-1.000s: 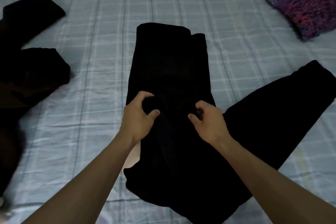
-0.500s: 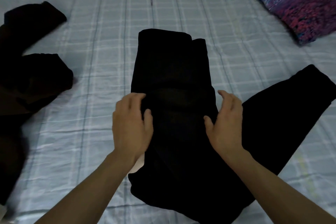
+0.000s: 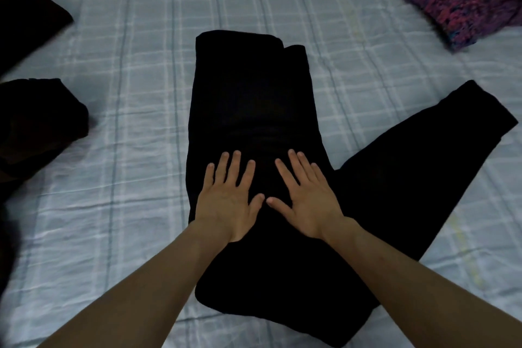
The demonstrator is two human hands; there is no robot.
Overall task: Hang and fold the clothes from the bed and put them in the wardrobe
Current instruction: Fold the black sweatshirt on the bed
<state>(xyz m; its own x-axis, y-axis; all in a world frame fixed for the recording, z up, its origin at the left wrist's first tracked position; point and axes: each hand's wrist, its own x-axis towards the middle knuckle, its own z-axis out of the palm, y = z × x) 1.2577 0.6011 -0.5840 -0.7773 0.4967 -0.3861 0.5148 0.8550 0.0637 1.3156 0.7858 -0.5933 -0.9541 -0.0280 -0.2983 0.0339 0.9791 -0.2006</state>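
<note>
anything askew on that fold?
Yes: one part of the black garment splays out to the right instead of lying on the fold. Both hands, left and right, press flat mid-garment.

Black trousers [image 3: 254,99], half-folded, flat on bed [image 3: 127,93]

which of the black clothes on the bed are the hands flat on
The black garment in the middle: left hand and right hand lie flat on it. The dark clothes at the left edge lie untouched.
</note>
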